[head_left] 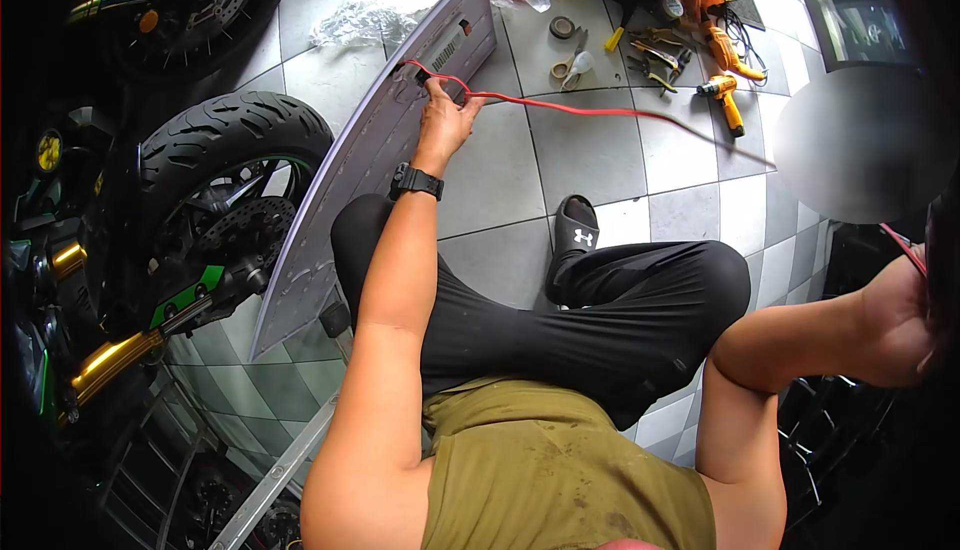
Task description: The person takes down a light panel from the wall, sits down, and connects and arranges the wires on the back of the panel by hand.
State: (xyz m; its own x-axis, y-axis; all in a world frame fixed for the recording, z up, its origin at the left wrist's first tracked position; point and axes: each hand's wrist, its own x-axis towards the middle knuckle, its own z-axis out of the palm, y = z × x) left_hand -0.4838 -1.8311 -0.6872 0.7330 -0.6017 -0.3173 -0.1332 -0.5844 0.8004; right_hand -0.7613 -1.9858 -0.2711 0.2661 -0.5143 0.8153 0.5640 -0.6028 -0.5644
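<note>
At the far left, a gold fork tube (115,358) and a ridged tyre (235,125) of a motorcycle are seen, with a metal rail (280,465) slanted below them. Just right of the tyre, a long grey panel (370,155) is stood on edge over the tiled floor (590,155), its long axis run from lower left to upper right; its narrow end is pointed toward the lower left, its broader end toward the top, and its ribbed face is turned to the right. The upper part of this face is touched by the left hand (447,122), below which a black watch (417,182) is worn; its fingers are bent beside a dark slot, but whether panel or cable is gripped cannot be told. From that slot a red cable (560,107) is led past the fingers, its length stretched rightward and slightly downward until it is lost behind a blurred patch. Beyond it, a tape roll (562,27), a white bottle (577,68), pliers (660,57) and an orange drill (731,110) are laid out. At the right edge, a red length is closed in the right hand (895,312), whose fingers are partly hidden in shadow.
</note>
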